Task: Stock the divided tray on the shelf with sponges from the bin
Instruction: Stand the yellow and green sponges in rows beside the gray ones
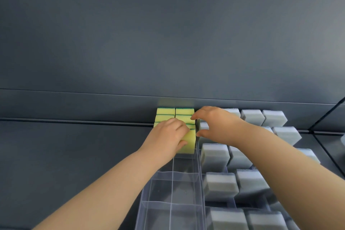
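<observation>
The left hand (168,136) pinches a yellow foam sponge with a green edge (188,142), seating it behind the stacked ones at the far end of the clear plastic divided tray (171,188). The right hand (218,125) hovers beside it, fingers spread and empty. Next probably comes another sponge; the bin is not visible.

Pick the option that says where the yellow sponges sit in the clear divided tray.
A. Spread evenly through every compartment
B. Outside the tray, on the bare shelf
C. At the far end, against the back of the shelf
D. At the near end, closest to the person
C: the yellow sponges are packed at the far end of the clear divided tray, whose nearer compartments hold nothing.
</observation>
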Available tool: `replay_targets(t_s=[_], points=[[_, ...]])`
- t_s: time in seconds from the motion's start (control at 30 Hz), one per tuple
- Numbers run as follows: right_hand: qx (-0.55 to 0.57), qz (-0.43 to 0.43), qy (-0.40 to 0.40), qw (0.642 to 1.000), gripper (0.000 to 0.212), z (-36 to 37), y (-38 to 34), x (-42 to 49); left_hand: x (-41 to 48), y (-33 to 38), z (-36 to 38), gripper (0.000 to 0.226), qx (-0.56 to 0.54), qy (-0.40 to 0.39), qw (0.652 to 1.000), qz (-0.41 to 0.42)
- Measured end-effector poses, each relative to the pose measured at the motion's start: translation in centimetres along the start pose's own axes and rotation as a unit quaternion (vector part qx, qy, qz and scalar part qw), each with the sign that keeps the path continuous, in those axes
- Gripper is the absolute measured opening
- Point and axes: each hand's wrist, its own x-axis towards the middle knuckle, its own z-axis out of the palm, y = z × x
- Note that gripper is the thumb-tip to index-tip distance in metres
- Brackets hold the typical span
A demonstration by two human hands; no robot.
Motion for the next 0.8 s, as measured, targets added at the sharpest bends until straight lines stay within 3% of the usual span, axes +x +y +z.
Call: replay_targets(t_s=[0.2, 0.37, 0.63, 0.8], points=[[-0.007, 0.016, -0.015, 1.000, 0.049, 0.7, -0.3, 0.0, -0.9, 0.4, 1.1, 0.043, 0.021, -0.029, 0.999, -0.011], [-0.003, 0.040, 0.004, 0.999, 0.045, 0.6, -0.5, -0.6, -1.7, -0.2, -0.2, 0.035, 0.019, -0.002, 1.000, -0.023], [0.020, 0.072, 0.173, 0.982, 0.036, -0.6, -2.8, -5.3, -3.1, -1.3, -6.5, 0.034, 0.051, 0.061, 0.997, -0.022], [-0.004, 0.125, 0.243, 0.962, 0.042, 0.7, -4.6, -10.0, -4.2, -0.2, -7.5, 0.038, 0.031, 0.042, 0.999, -0.005]])
